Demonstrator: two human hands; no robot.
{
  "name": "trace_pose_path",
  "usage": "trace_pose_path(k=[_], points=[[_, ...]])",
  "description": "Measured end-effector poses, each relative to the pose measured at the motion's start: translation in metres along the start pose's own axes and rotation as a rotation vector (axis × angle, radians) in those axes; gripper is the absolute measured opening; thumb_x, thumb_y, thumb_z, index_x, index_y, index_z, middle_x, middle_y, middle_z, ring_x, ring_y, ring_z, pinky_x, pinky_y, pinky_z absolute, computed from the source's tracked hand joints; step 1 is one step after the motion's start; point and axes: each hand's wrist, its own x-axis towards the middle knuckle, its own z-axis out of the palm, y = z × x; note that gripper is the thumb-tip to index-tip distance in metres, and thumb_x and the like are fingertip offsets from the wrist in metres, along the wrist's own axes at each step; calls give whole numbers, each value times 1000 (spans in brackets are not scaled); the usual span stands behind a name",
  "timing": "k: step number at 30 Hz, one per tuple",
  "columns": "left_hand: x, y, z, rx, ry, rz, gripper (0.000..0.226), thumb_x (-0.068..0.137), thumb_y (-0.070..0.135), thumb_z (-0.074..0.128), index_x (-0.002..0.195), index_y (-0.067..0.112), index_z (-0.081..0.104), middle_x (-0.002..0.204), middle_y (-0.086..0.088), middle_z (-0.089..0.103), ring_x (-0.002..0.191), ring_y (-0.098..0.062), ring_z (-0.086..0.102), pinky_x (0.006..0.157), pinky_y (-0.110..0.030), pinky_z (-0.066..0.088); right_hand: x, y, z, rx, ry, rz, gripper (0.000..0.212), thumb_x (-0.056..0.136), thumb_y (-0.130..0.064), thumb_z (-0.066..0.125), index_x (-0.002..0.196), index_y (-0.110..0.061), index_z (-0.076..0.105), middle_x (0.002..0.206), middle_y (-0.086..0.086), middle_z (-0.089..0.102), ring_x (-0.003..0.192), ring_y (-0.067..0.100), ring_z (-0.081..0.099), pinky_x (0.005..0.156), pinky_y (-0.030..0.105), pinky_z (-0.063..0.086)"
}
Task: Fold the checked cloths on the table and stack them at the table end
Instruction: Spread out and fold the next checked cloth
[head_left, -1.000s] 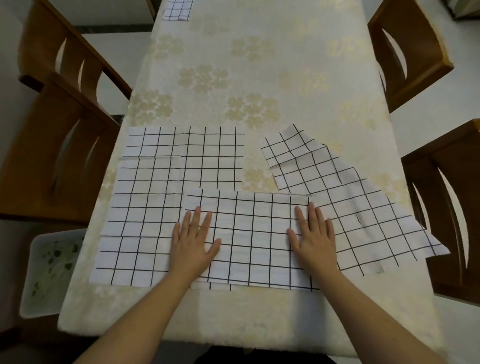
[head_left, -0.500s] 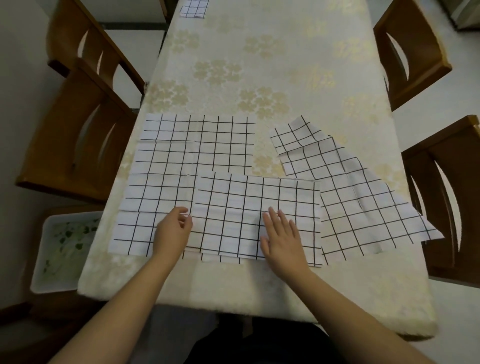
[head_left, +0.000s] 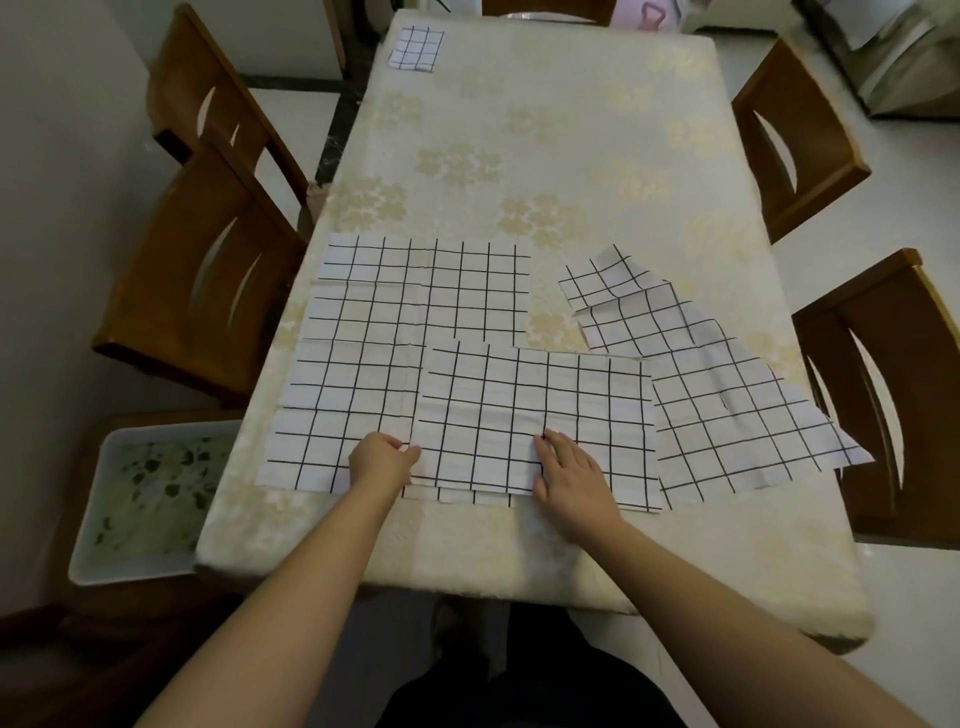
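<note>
While the half-folded checked cloth (head_left: 530, 421) lies near the table's (head_left: 519, 156) front edge with its long axis running left to right, the left hand (head_left: 382, 460) pinches its left edge with curled fingers. The right hand (head_left: 569, 470) rests flat and relaxed on the cloth's middle, near the lower edge. The next fold likely carries the left end rightward over that flat hand's line, so the left hand is the nearer mover; a small folded cloth (head_left: 416, 48) already sits at the far table end, well apart.
</note>
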Motion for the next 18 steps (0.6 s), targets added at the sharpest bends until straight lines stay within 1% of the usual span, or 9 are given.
trace_pose_path(k=[1,4,8,12,14,16,17,18], points=[[1,1,0,3,-9,2,36,88,28,70,113,3,60,98,-9,67,71,-18,64,66,-28,52,0,0,-1,6,-2,3,58,103,-36,27,156,-18,12,163,1,10,150,18,5,121,34,5],[2,2,-4,19,-45,2,40,87,33,71,115,5,63,108,-11,69,95,-27,65,81,-34,53,0,0,-1,5,-4,3,58,103,-35,28,156,-18,13,163,1,10,150,18,5,121,33,5],[2,2,-6,33,-111,4,32,88,32,70,107,7,66,113,-12,69,103,-29,64,88,-36,53,2,1,0,8,-19,3,59,102,-35,29,156,-19,12,163,1,9,150,17,5,120,33,6],[-1,6,-6,-14,-181,-21,43,90,32,69,123,6,61,126,-12,62,116,-29,56,93,-36,48,1,5,2,25,-34,-15,60,102,-35,30,156,-20,10,164,0,5,150,17,3,120,33,5],[-5,8,-7,-39,-193,-11,41,91,30,68,124,6,60,121,-11,61,112,-28,56,86,-33,46,0,6,3,21,-41,-24,60,102,-36,30,156,-21,8,164,0,2,150,16,1,120,32,3],[-7,9,-8,-43,-200,45,34,93,28,64,119,7,61,108,-8,61,95,-22,56,75,-29,43,-1,7,3,12,-35,-31,61,103,-39,29,157,-22,6,165,-1,0,151,15,-2,120,32,0],[-6,9,-7,-51,-206,81,31,93,28,62,117,7,62,105,-6,61,88,-19,54,72,-27,41,-2,8,4,6,-26,-34,63,102,-44,29,157,-23,5,164,-2,-2,151,15,-5,120,33,-2],[-7,10,-9,-82,-220,105,30,94,29,62,115,9,62,108,-6,63,86,-18,53,71,-28,41,-5,7,5,-2,-15,-40,67,100,-52,28,156,-24,4,164,-3,-5,150,14,-7,120,34,-5]])
